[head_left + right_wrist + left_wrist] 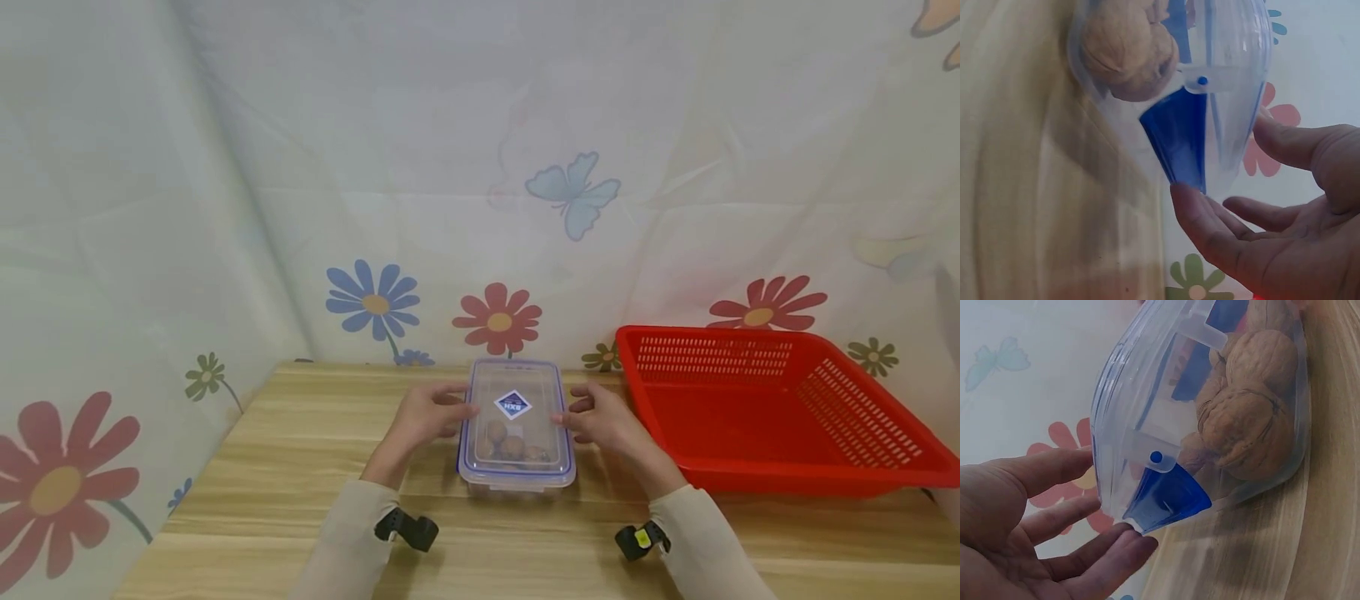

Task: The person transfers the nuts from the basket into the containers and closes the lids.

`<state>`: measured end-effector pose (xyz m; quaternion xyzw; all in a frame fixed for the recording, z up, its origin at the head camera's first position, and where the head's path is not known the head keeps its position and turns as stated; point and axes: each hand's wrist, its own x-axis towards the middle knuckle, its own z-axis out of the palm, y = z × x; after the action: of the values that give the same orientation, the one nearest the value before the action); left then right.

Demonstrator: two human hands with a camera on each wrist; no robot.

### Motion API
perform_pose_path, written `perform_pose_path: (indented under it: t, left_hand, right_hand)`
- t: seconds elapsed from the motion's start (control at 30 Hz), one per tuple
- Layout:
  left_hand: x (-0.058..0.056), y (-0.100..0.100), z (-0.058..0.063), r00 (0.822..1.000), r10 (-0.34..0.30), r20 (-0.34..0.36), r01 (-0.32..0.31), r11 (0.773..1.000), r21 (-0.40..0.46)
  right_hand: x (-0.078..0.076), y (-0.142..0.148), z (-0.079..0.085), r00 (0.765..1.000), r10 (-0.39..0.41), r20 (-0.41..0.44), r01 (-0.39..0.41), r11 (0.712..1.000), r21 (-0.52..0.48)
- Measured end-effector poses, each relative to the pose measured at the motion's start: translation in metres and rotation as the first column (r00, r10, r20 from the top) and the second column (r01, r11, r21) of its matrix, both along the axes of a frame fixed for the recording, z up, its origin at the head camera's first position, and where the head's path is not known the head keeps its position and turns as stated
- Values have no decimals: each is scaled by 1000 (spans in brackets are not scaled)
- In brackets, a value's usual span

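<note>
A clear lidded plastic food container with a blue-lined rim stands on the wooden table between both hands. Walnuts lie inside, gathered at the near end in the head view. My left hand holds the container's left side, thumb at the lid's edge. Its fingertips meet the tip of a blue flap-like piece on that side. On the opposite side my right hand holds the container likewise, thumb at the lid rim and a fingertip against the end of another blue flap-like piece.
A red plastic basket with slotted walls stands right of the container, close to the right forearm. Behind the wooden table hangs a pale curtain printed with flowers and butterflies. Black wrist cameras are strapped over both sleeves.
</note>
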<state>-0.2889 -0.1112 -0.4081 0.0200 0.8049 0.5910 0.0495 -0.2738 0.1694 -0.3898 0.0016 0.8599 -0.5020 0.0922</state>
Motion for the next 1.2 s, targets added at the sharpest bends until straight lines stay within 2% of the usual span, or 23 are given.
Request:
perform_pose_path:
  t: [0.2,0.43,0.7,0.9,1.2]
  left_hand:
    - [0,-1,-2,1000,1,22,-1,1000,5]
    - [-2,-8,-8,997,-49,62,46,998,48]
    - [-3,-10,-10,993,-48,104,39,996,84]
    - [-3,-10,-9,994,-22,109,18,999,40]
    - [-1,-10,-5,996,34,78,-31,999,-38]
  right_hand:
    - [2,1,-6,1000,-13,18,14,999,-38]
    - [5,-1,-7,999,5,36,-3,999,-54]
    - [3,-4,-10,997,-3,76,10,996,-93]
    - [3,-4,-10,996,-7,89,16,995,-96]
    - [2,-4,-8,997,-20,80,25,998,-56]
